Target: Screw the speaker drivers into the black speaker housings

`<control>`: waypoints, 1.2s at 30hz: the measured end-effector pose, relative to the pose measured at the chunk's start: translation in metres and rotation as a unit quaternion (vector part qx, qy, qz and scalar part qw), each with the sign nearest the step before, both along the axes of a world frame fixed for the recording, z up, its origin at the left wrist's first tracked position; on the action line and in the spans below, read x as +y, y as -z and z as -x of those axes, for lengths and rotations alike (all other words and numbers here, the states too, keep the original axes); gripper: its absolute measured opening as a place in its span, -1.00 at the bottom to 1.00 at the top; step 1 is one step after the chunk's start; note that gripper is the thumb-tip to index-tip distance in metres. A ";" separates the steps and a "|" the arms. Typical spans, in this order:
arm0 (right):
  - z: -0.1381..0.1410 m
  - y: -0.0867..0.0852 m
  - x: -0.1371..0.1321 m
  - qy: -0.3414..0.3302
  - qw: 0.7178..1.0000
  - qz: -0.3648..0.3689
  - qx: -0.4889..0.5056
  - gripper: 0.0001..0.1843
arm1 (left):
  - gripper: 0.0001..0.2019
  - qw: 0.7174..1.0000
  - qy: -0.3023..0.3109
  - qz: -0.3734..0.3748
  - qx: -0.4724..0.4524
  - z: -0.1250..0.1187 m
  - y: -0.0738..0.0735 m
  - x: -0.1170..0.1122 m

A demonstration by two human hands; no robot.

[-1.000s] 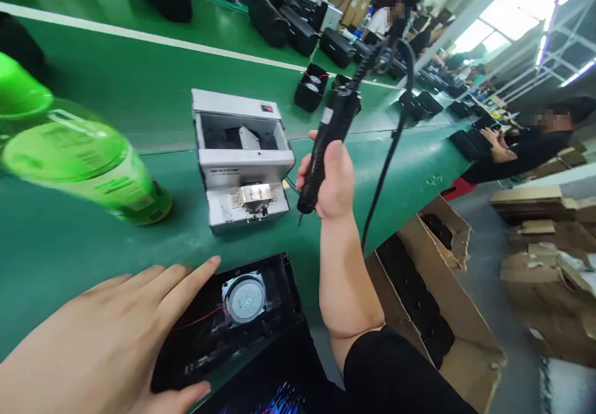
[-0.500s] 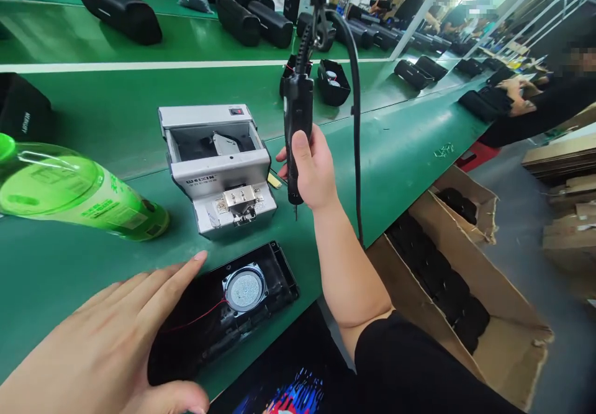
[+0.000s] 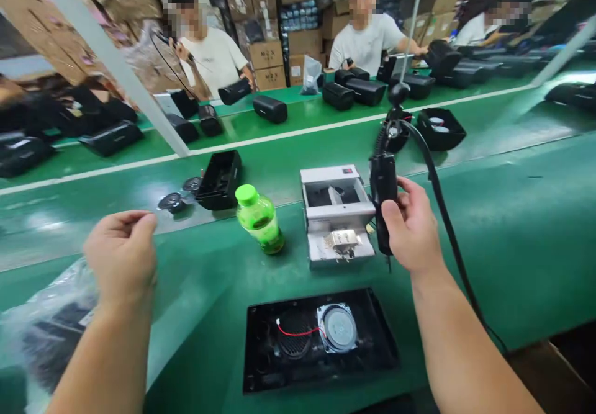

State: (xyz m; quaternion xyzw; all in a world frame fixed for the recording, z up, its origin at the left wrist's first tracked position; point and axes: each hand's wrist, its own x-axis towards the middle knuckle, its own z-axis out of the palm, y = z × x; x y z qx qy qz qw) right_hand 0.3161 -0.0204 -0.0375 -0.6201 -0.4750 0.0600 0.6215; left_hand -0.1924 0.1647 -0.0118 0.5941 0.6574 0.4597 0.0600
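Observation:
My right hand [image 3: 412, 225] is wrapped round a black electric screwdriver [image 3: 383, 206], its bit pointing down, hanging beside a grey screw feeder [image 3: 339, 215]. In front lies a black speaker panel [image 3: 321, 370], inner side up. One square-framed speaker [image 3: 339, 328] sits on it, with a red wire across to the bare round grille [image 3: 294, 339]. Off to the left, my left hand [image 3: 123, 252] is raised with its fingers closed; whatever they hold, if anything, is hidden. Two loose round speakers [image 3: 171, 203] lie beyond it, next to an open black housing [image 3: 218, 181].
A green-capped bottle [image 3: 261, 221] stands left of the feeder. The screwdriver's cable [image 3: 435, 187] hangs down on the right. At lower left lies a clear plastic bag [image 3: 51, 333] with dark contents. Across the green bench, black speaker boxes [image 3: 338, 95] stand before people at work.
My view has swung left and up. My left hand has left the panel's side, moved out to the left and closed its fingers. The right hand still grips the screwdriver.

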 end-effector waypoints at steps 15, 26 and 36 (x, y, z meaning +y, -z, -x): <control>0.010 0.015 0.000 0.078 0.979 -0.022 -0.189 -0.08 | -0.53 0.991 0.060 0.122 -0.014 -0.022 -0.003 0.055; 0.011 0.012 -0.004 0.107 0.975 0.011 -0.194 -0.04 | -0.53 0.979 0.045 0.152 -0.131 -0.022 -0.023 0.062; -0.001 0.009 -0.003 0.097 0.981 -0.019 -0.168 0.21 | -0.53 0.899 0.160 0.387 0.126 0.038 -0.030 -0.082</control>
